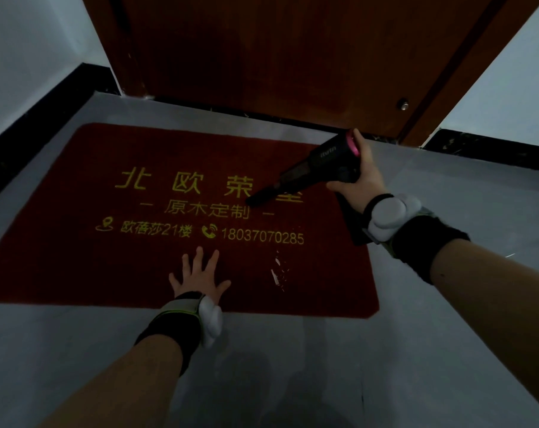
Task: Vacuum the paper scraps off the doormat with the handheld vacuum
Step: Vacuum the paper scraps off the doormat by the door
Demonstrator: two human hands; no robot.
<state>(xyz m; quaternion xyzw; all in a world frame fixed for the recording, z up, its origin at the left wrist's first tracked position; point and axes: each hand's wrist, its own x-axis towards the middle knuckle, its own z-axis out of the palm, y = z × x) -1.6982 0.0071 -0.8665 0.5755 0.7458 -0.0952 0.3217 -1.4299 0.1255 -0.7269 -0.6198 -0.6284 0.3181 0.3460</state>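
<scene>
Both forearms were bare from the elbow down to the wrist, with no sleeves in sight. Each wrist carried the same kit. On the left wrist, a broad black cuff (169, 332) wrapped the arm, and a paler grey strap edged in yellow-green crossed it just below the left hand (198, 278). A smooth white lobed pod (211, 321) sat on the strap's side. The right wrist bore a matching black cuff (428, 245), fuzzy at its edge, with a grey strap and a rounded white pod (385, 214) behind the right hand (362, 174). A thin black band ringed that pod's front. The light was dim, so finer markings could not be made out.
</scene>
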